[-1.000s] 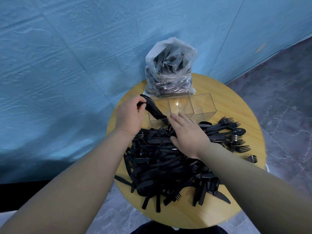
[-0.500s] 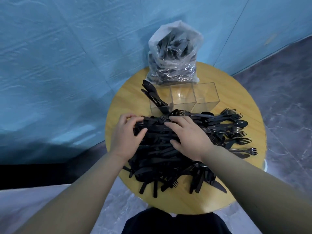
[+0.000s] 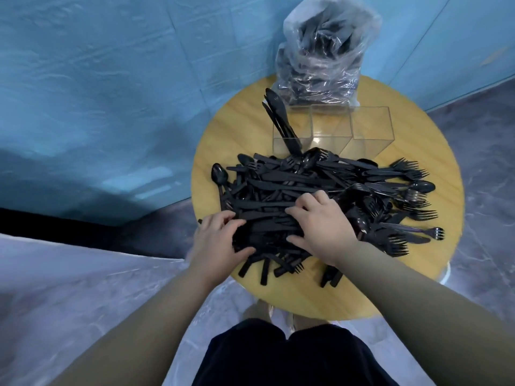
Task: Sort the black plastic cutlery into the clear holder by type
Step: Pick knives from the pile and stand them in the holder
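Blue padded wall panels [image 3: 111, 93] and a grey marbled floor [image 3: 487, 162] frame a small round wooden table [image 3: 434, 129], seen from above by the person working at it. A heap of black plastic cutlery [image 3: 320, 190], with forks, spoons and knives tangled together, covers most of the tabletop. Beyond the heap, toward the wall, stands the clear holder [image 3: 370, 126], a row of three see-through compartments. Only the leftmost compartment is occupied: a few knives [image 3: 281, 118] lean in it with their tips pointing up and to the left. Behind the holder, against the wall, sits a crumpled clear plastic bag [image 3: 326, 48] stuffed with more black cutlery.

Both hands are down in the near side of the pile. The left hand [image 3: 217, 243] sits at the pile's left edge, its fingers curled over several dark pieces and its thumb tucked under them. The right hand [image 3: 323, 227] lies on top of the heap just beside it, fingers bent and fingertips pressed among the handles; whether it actually grasps a single piece cannot be told. Olive sleeves cover both forearms, and dark trousers [image 3: 292, 355] show at the bottom edge.
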